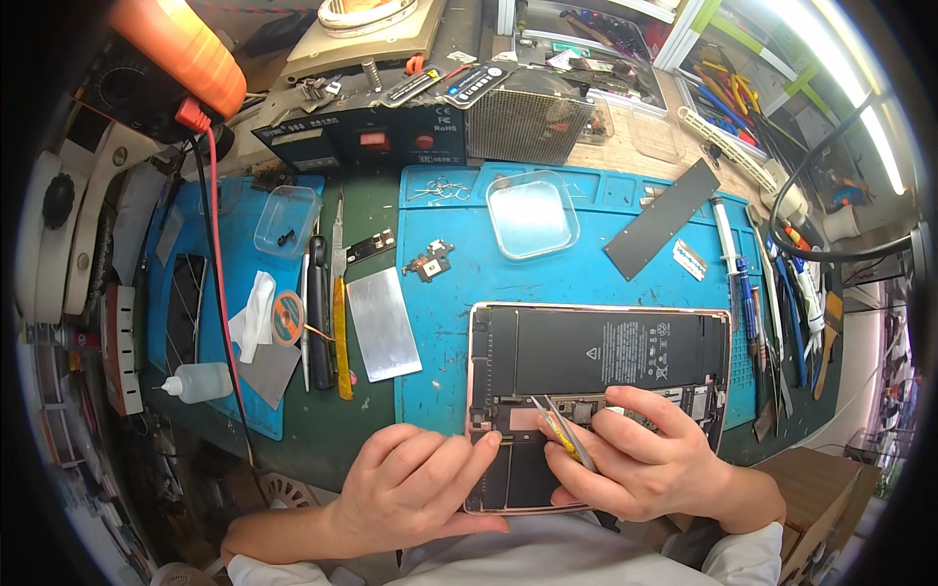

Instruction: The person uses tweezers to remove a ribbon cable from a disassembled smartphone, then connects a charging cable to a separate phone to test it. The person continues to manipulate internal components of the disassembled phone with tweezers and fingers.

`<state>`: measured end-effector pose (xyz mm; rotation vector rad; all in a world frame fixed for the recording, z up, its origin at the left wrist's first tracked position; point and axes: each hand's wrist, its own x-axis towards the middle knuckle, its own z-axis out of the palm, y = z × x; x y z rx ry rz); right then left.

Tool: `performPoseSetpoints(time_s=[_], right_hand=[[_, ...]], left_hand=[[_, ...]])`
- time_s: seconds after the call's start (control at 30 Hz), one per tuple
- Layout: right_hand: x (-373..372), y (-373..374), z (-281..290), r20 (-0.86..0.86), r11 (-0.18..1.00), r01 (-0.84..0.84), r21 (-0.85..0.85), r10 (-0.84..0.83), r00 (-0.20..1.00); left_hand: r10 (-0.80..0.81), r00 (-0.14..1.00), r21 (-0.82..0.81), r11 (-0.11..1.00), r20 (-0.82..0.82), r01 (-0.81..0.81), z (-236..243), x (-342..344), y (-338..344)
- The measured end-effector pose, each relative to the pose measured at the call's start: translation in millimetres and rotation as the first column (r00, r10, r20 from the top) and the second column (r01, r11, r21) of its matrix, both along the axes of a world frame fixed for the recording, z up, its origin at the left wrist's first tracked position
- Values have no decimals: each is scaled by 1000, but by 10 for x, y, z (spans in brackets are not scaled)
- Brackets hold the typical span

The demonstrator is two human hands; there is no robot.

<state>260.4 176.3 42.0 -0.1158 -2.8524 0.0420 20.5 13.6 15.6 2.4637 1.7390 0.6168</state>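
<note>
An opened tablet [606, 332] with a pinkish rim lies at the front right of the blue mat, its large black battery panels and a narrow circuit board showing. My right hand [635, 454] holds metal tweezers [570, 438] with yellow marking, their tips over the board in the tablet's middle. Curled around the tablet's near left corner is my left hand [415, 479], its fingers close together. One fingertip presses near the left end of the board, while the thumb lies along the near edge. What is between the tweezer tips is too small to make out.
Left of the tablet lie a silvery plate [383, 324], a yellow-handled tool [342, 337] and a squeeze bottle [198, 383]. Behind it stand a clear plastic tray [532, 215] and a black strip [664, 220]. A syringe [725, 234] and several tools line the right. A red cable [217, 254] hangs at left.
</note>
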Motion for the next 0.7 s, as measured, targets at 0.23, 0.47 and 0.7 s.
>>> performPoseSetpoints(time_s=[0.23, 0.47, 0.7], right_hand=[[27, -17, -61, -28, 998, -33, -60, 31, 999], [157, -72, -101, -44, 999, -20, -37, 18, 999], [450, -269, -65, -182, 998, 26, -64, -38, 983]], left_hand=[[34, 999, 13, 999, -12, -34, -37, 54, -18], [3, 999, 73, 997, -42, 0, 7, 72, 11], [-101, 989, -45, 994, -107, 97, 159, 247, 287]])
